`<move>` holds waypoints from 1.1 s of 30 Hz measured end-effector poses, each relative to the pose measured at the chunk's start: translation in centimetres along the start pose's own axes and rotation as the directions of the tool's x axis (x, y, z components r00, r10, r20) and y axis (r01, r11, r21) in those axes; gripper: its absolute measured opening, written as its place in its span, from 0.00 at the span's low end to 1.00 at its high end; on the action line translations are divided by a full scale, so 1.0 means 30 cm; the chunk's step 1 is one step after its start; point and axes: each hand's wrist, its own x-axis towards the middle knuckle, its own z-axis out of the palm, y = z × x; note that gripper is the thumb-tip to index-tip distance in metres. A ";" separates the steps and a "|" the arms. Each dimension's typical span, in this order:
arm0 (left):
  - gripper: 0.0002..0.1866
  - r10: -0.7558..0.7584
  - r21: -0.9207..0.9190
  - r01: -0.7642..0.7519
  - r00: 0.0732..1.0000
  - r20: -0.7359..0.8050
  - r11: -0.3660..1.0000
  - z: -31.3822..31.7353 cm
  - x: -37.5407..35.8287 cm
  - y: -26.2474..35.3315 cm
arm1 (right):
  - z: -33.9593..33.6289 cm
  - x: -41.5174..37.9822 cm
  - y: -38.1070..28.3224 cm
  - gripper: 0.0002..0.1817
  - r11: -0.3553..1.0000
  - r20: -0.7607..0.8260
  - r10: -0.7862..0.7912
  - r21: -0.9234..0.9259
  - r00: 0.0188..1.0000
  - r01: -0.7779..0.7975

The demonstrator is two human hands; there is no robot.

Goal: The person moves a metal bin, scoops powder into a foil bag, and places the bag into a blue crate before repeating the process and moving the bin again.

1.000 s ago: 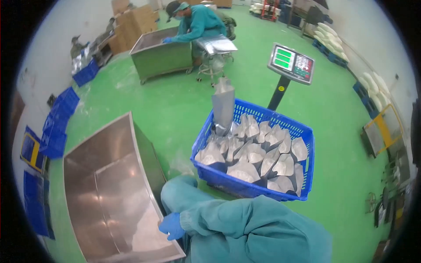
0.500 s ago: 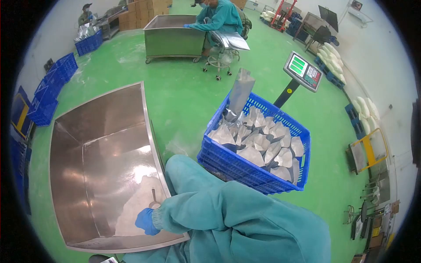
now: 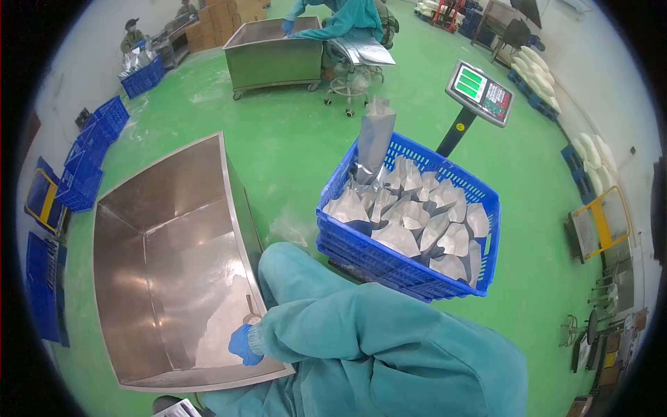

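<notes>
My right hand (image 3: 245, 345), in a blue glove, hangs inside the near right corner of a metal tub (image 3: 191, 271). Its fingers are turned away, so their grip is hidden. Right beside it, a scoop (image 3: 250, 304) with a thin handle pokes up from white powder (image 3: 221, 339) in that corner. The teal sleeve (image 3: 313, 330) of my right arm reaches in across the tub's rim. My left hand is out of view.
A blue crate (image 3: 410, 271) of filled silver bags (image 3: 455, 240) stands right of the tub, an upright bag (image 3: 376, 135) at its back corner. Behind rises a scale display (image 3: 479, 92). Farther off, a co-worker in teal (image 3: 347, 19) leans over another metal tub (image 3: 274, 69).
My right hand has shifted slightly right in the picture, staying by the scoop. The view has tilted a little. The co-worker's arm has lifted and reaches farther over the other tub.
</notes>
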 end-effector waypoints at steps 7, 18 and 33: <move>0.18 0.030 0.057 -0.030 1.000 0.010 0.998 -0.149 0.146 -0.340 | -0.067 0.007 -0.007 0.16 0.997 0.045 0.049 -0.054 0.998 -0.047; 0.13 0.218 0.583 -0.017 0.936 -0.277 0.812 -0.118 -0.039 0.038 | 0.255 0.761 0.356 0.19 0.977 0.180 0.078 0.182 0.981 -0.111; 0.18 0.134 0.373 -0.185 0.978 0.158 0.909 0.059 0.044 0.056 | 0.438 0.812 0.321 0.10 0.114 0.059 -0.136 0.993 0.989 -0.044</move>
